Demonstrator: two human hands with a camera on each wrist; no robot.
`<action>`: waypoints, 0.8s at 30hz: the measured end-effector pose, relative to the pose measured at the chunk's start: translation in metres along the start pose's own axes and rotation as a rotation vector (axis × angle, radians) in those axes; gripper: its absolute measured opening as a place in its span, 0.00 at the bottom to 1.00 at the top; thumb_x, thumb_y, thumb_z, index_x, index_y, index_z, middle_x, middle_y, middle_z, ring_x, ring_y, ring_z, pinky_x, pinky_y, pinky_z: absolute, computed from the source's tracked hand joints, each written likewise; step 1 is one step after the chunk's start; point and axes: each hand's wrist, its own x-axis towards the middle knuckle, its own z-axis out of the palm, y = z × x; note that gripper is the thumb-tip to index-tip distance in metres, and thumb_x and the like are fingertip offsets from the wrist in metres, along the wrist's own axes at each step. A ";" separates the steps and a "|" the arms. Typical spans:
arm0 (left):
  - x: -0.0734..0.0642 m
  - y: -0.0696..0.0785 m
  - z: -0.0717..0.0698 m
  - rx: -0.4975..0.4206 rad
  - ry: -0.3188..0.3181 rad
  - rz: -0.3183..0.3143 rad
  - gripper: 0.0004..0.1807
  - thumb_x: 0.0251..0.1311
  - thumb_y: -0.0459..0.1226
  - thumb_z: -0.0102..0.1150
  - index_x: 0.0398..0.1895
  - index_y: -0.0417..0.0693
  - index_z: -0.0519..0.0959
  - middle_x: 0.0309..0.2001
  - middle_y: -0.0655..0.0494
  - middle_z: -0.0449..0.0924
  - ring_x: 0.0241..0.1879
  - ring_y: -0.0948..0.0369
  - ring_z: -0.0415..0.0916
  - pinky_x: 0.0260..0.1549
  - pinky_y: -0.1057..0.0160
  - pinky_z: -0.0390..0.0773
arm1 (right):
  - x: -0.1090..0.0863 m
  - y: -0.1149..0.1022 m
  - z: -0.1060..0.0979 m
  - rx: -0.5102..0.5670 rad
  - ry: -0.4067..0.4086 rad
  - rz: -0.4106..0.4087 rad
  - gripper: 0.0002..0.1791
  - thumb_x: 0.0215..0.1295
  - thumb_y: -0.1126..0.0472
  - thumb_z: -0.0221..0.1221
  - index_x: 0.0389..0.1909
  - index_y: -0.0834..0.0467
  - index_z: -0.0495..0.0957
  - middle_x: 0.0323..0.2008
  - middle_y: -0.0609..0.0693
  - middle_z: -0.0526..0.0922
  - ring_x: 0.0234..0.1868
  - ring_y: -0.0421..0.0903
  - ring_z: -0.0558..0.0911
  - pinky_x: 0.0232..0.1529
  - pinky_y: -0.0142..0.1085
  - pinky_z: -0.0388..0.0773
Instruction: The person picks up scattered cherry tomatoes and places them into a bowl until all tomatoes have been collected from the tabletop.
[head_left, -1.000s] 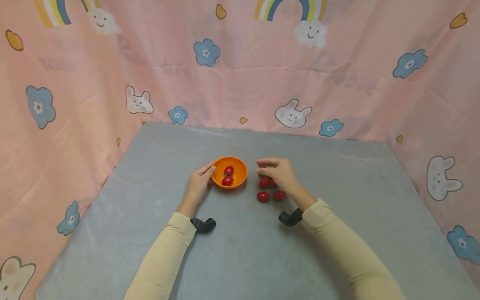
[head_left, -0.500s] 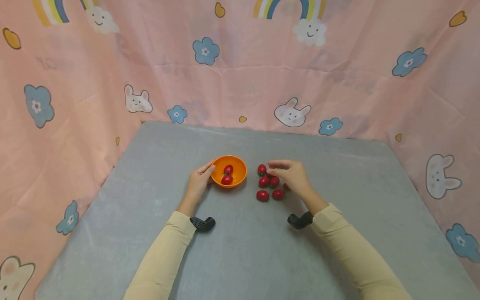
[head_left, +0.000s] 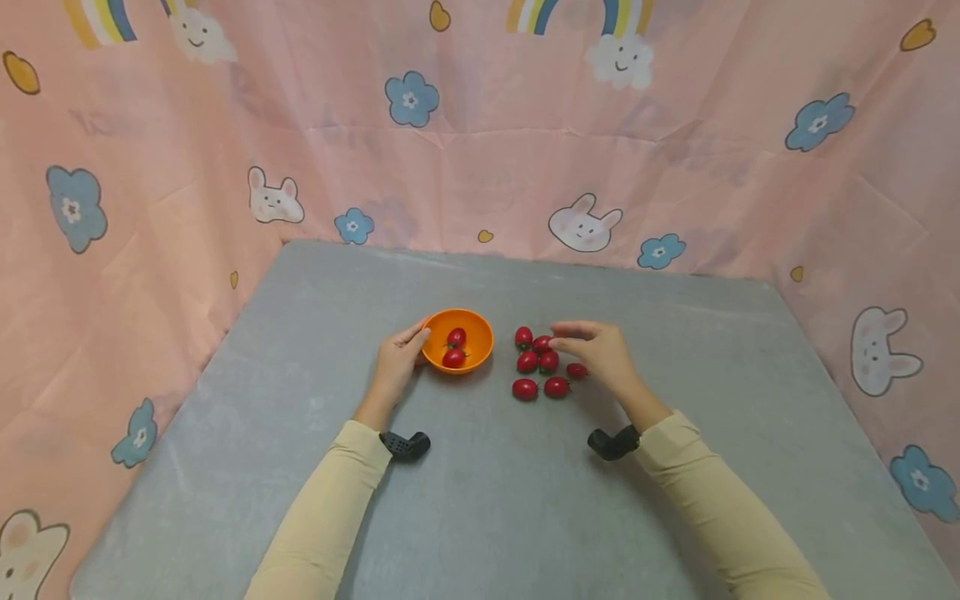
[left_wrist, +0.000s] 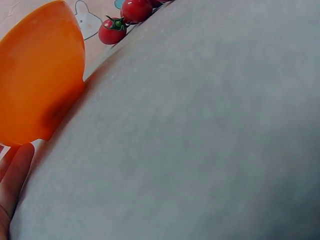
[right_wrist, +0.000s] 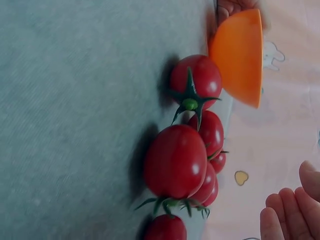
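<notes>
My left hand [head_left: 395, 367] grips the left side of an orange bowl [head_left: 478, 336], thumb at its rim and fingers lower on its wall. Two red cherry tomatoes [head_left: 454, 358] with green stems lie inside the bowl. Right of it, several more cherry tomatoes [head_left: 527, 362] are grouped on the table. Over the right edge of this group hovers my right hand [head_left: 606, 354], fingers extended and slightly bent. In the right wrist view its fingers [right_wrist: 295, 215] and thumb stand apart with nothing between them, off to the side of the tomatoes.
The grey table [head_left: 480, 500] reaches back to a pink patterned curtain [head_left: 480, 183] that encloses it behind and on both sides. Each wrist carries a black camera mount [head_left: 408, 447]. One smaller tomato [head_left: 577, 371] lies at the group's right edge, below the right hand.
My right hand has moved to the right across the tomato group, uncovering tomatoes that it hid before. The left hand and the bowl have stayed in place.
</notes>
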 end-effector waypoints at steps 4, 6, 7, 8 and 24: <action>0.001 -0.001 0.000 0.005 0.004 -0.005 0.23 0.71 0.43 0.55 0.66 0.46 0.75 0.68 0.49 0.74 0.63 0.54 0.74 0.40 0.77 0.81 | -0.001 0.001 -0.004 -0.017 0.000 0.014 0.25 0.64 0.48 0.65 0.57 0.58 0.81 0.59 0.54 0.83 0.60 0.52 0.78 0.56 0.42 0.77; 0.001 -0.002 0.000 0.001 0.004 -0.009 0.23 0.71 0.43 0.55 0.66 0.46 0.75 0.68 0.49 0.73 0.64 0.54 0.74 0.40 0.77 0.81 | -0.002 0.002 -0.005 -0.023 0.004 0.016 0.24 0.65 0.49 0.65 0.57 0.58 0.82 0.59 0.55 0.83 0.61 0.53 0.76 0.57 0.43 0.75; 0.001 -0.002 0.000 0.004 0.006 -0.012 0.23 0.71 0.43 0.55 0.66 0.47 0.75 0.68 0.50 0.73 0.64 0.54 0.74 0.41 0.77 0.81 | -0.002 0.003 -0.006 -0.025 0.006 0.018 0.23 0.65 0.50 0.65 0.57 0.58 0.82 0.58 0.56 0.83 0.62 0.53 0.76 0.58 0.43 0.75; 0.001 -0.002 0.000 0.007 0.006 -0.015 0.23 0.71 0.44 0.55 0.66 0.47 0.75 0.68 0.50 0.73 0.64 0.54 0.73 0.41 0.77 0.81 | -0.002 0.005 -0.006 -0.026 0.009 0.016 0.23 0.65 0.51 0.65 0.57 0.58 0.82 0.58 0.56 0.83 0.62 0.53 0.75 0.58 0.44 0.74; -0.001 0.000 -0.002 0.049 0.004 -0.018 0.23 0.71 0.46 0.55 0.66 0.50 0.75 0.68 0.52 0.74 0.65 0.56 0.73 0.53 0.67 0.81 | -0.004 0.023 -0.015 -0.044 0.031 0.072 0.25 0.65 0.48 0.64 0.59 0.58 0.80 0.59 0.57 0.82 0.64 0.54 0.75 0.64 0.50 0.73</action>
